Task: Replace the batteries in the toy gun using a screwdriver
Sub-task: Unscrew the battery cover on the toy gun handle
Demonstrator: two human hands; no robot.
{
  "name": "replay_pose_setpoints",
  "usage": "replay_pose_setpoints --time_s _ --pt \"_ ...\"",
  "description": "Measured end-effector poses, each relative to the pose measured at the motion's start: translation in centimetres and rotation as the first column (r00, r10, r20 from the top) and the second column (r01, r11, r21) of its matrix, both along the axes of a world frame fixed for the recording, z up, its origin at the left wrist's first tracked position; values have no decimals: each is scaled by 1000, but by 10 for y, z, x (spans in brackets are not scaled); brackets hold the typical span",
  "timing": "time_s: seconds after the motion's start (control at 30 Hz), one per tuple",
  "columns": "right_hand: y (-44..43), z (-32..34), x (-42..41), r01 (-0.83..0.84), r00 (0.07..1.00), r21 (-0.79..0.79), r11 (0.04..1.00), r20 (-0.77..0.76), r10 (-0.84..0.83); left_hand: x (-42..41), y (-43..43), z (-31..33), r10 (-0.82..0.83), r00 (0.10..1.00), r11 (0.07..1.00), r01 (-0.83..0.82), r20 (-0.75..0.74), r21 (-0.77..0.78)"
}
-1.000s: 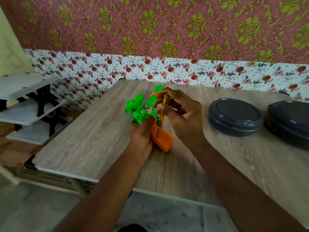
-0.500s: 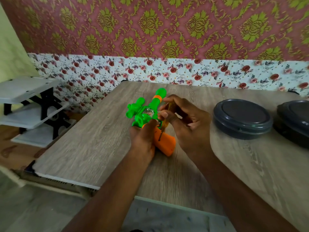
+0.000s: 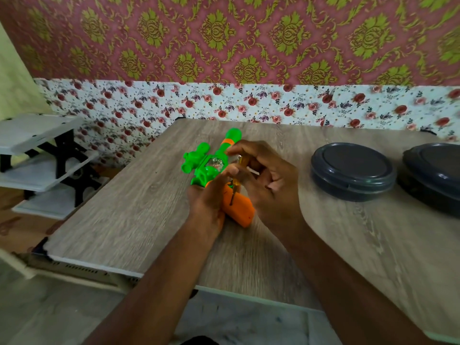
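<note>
gripping a screwdriver [image 3: 239, 162] in the right hand [image 3: 271, 183], fingers [image 3: 251, 148] curled in and pinching the yellow handle against the thumb. shaft slanting down and a little left, tip down at the orange grip of the toy gun [image 3: 211, 168], just beside the left thumb; seated in a screw or not, cannot tell. a thin white sliver [image 3: 252, 171] among the right fingers, too small to name.

holding the toy gun flat on the counter [image 3: 124, 207] with the left hand [image 3: 206, 202], thumb laid over the place where green body meets orange grip, the other fingers hidden under the back of the hand, closed round the gun as far as shows. lying near the middle of the counter, somewhat to the left: green barrel with an orange band aimed away at the wall, green scope on the left flank, a clear window in the body, orange grip nearest the person and angled right.

further right on the counter, apart from both hands: a round dark grey container [image 3: 353, 170] with its lid on, and a second container [image 3: 435, 175] just beside it, cut by the frame edge. off the counter's left edge, a white shelf unit [image 3: 37, 155] on black brackets. behind, floral wallpaper [image 3: 224, 103] below red-and-gold damask.
</note>
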State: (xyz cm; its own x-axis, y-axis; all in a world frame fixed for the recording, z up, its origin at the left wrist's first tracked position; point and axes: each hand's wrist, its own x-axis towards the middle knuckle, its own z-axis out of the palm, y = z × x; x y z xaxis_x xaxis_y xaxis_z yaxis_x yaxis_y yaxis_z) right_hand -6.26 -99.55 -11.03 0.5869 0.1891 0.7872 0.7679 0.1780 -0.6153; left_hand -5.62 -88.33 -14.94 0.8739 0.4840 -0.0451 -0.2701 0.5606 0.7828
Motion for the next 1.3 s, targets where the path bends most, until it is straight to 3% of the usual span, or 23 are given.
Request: replay_pose_setpoints --time_s 0.13,0.4,0.6,0.83,1.0,1.2,1.3 --pt "0 1 5 152 987 -5 988 51 -151 2 1 -7 -1 1000 1000 2 29 -27" --pt "-2 1 2 -7 1000 10 1000 -24 8 1 0 -4 40 998 999 -41 -55 -24" --pt "-2 3 2 154 983 -54 987 109 -148 3 1 -2 26 997 999 -29 -77 -35" --pt "-6 2 4 25 999 -37 999 40 -23 2 0 -3 46 997 998 -49 -64 -32" --pt "-4 6 5 105 991 18 994 82 -106 1 0 -3 22 1000 999 -23 -16 -25" --pt "-7 3 3 -29 999 32 999 -13 30 0 0 -3 29 998 1000 -29 -49 1" --pt "-4 5 5 64 997 10 998 47 -64 0 0 -4 22 999 1000 -23 -31 -3"
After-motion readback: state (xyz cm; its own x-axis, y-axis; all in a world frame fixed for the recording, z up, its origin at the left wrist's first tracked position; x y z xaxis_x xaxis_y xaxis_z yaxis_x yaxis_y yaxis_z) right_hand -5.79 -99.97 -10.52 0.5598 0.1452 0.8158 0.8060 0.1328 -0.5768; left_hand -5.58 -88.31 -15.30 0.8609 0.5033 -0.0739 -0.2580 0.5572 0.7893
